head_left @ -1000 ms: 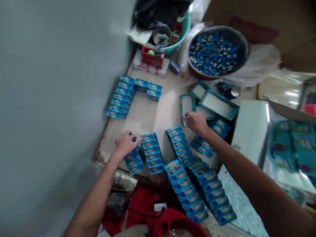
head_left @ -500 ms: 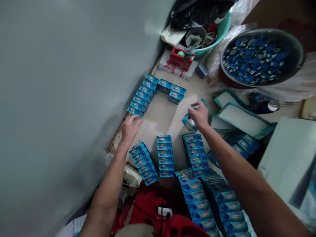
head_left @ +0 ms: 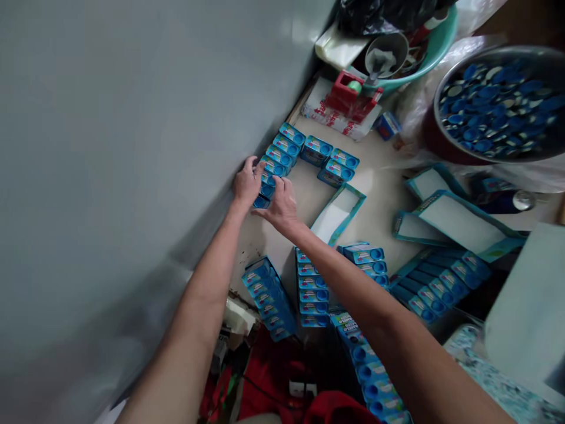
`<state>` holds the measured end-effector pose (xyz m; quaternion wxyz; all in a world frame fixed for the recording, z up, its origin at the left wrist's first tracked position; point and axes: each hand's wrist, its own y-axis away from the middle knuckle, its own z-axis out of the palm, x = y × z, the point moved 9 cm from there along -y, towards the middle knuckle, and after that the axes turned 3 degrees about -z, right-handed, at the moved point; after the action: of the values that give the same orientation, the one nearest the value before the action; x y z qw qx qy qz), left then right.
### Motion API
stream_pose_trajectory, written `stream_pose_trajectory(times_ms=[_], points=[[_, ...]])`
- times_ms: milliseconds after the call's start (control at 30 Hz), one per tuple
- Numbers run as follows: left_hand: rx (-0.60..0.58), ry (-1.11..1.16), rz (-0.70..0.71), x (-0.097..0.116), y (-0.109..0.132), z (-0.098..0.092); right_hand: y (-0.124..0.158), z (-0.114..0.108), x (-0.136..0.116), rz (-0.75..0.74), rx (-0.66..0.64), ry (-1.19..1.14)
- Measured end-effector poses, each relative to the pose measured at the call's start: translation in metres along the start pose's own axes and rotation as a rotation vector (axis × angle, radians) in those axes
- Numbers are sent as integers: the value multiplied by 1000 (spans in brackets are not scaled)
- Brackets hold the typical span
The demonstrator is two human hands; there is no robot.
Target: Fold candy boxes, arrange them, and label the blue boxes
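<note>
Left hand (head_left: pixel 248 184): fingers curled at row of small blue boxes (head_left: pixel 279 155), grip unclear | Right hand (head_left: pixel 282 203): thumb, fingers spread at near end | Row: on tabletop (head_left: pixel 304 194), along grey wall (head_left: pixel 154 118)

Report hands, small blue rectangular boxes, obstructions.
Left hand, right hand flanking near end of blue box row. Shallow blue-edged white tray beside right forearm.
</note>
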<state>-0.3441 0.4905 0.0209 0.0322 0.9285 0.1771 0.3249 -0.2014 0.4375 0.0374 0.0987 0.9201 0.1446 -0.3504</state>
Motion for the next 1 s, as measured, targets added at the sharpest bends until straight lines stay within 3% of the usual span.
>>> stream_pose_trajectory(times_ms=[100,233,333,500,600,667,733,800,867,933,1000], points=[[-20,26,29,-7,10,-4,-5,15,-1,89,27,38],[-5,86,24,-16,9,-6,-9,22,-12,161,-53,195],[-22,132,27,-20,6,-2,-15,27,-26,143,-127,288],[-44,205,-14,-23,12,-8,-25,20,-38,45,-54,254],[-171,276,-87,-21,33,-11,-12,-1,-34,-46,-101,259],[-228,344,-166,-19,56,-12,11,-33,-25,-119,-95,213],[-203,339,-237,-16,83,-9,43,-75,-6,-153,-72,142],[-172,267,-259,-3,104,8,74,-116,26,-113,-30,95],[-228,202,-196,27,115,44,96,-152,68,-22,56,110],[-344,80,-18,70,114,90,104,-174,109,67,143,148],[-475,-118,175,108,110,133,100,-182,140,112,190,197]])
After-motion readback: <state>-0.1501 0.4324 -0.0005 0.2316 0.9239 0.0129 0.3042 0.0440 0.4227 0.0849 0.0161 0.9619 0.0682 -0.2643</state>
